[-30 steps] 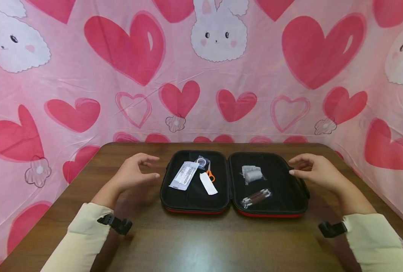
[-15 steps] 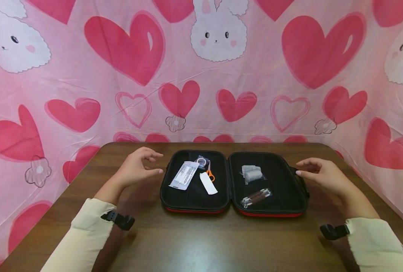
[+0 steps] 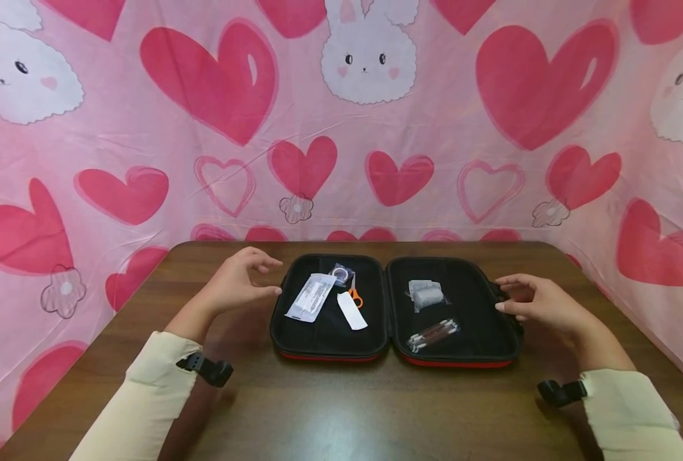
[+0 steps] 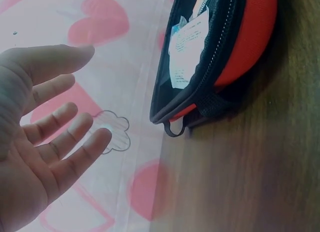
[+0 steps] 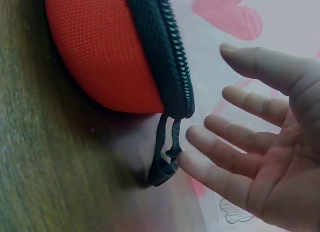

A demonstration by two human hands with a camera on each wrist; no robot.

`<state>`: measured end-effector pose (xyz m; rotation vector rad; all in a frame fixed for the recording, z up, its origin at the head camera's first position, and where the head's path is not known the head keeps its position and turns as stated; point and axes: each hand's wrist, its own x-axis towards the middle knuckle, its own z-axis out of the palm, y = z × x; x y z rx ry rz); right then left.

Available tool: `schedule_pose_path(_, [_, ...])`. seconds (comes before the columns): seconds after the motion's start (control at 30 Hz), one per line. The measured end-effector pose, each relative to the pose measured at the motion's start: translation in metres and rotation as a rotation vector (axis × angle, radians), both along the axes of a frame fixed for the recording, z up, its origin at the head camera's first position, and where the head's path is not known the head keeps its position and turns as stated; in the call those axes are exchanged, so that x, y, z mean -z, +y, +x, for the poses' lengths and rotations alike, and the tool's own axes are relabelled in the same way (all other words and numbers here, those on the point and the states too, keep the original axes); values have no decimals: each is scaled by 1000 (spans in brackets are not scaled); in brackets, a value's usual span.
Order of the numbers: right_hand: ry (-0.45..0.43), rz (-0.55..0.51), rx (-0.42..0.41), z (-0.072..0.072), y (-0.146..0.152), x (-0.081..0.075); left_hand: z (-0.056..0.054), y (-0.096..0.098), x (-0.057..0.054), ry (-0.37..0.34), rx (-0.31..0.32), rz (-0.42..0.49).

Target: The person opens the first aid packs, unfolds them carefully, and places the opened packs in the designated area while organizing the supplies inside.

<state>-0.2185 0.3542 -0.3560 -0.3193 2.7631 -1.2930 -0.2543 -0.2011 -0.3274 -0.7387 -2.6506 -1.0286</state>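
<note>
An unzipped black-lined case (image 3: 330, 342) with a red outer shell (image 5: 105, 56) lies spread flat on the table. My left hand (image 3: 239, 282) hovers just off its left edge, thumb and fingers apart around nothing. At the other end, my right hand (image 3: 543, 307) is beside the right edge, its fingertips close to the black strap handle (image 5: 162, 169) and its palm bare. The left half holds a white printed packet (image 3: 312, 298), a wrapped tape roll (image 3: 340, 275), orange-handled scissors (image 3: 357, 298) and a white strip (image 3: 352, 312). In the right half lie a wrapped gauze roll (image 3: 430, 296) and a clear-wrapped brown bundle (image 3: 434, 335).
The brown wooden table (image 3: 330, 410) extends in front of the case and to both sides. Behind it hangs a pink cloth (image 3: 451, 115) printed with hearts and rabbits. Black straps with small devices (image 3: 214, 372) sit on both sleeves.
My left hand has drifted right and slightly up, closer to the case. The right hand has shifted a little toward me along the right edge. The case and its contents stay put.
</note>
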Motion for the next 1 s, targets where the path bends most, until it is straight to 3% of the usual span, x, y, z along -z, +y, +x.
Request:
schedule_pose_path(0.23, [-143, -27, -30, 0, -3, 4, -2, 5, 1, -10, 20, 5])
schedule_pose_path(0.43, [-175, 4, -51, 1, -4, 4, -3, 9, 1, -36, 20, -2])
schedule_pose_path(0.77, [-216, -89, -42, 3, 0, 4, -6, 13, 1, -12, 28, -15])
schedule_pose_path(0.9, [-172, -63, -18, 4, 1, 4, -6, 14, 2, -18, 31, -19])
schedule_pose_path(1.0, [-94, 30, 14, 4, 3, 3, -6, 14, 2, -29, 31, -15])
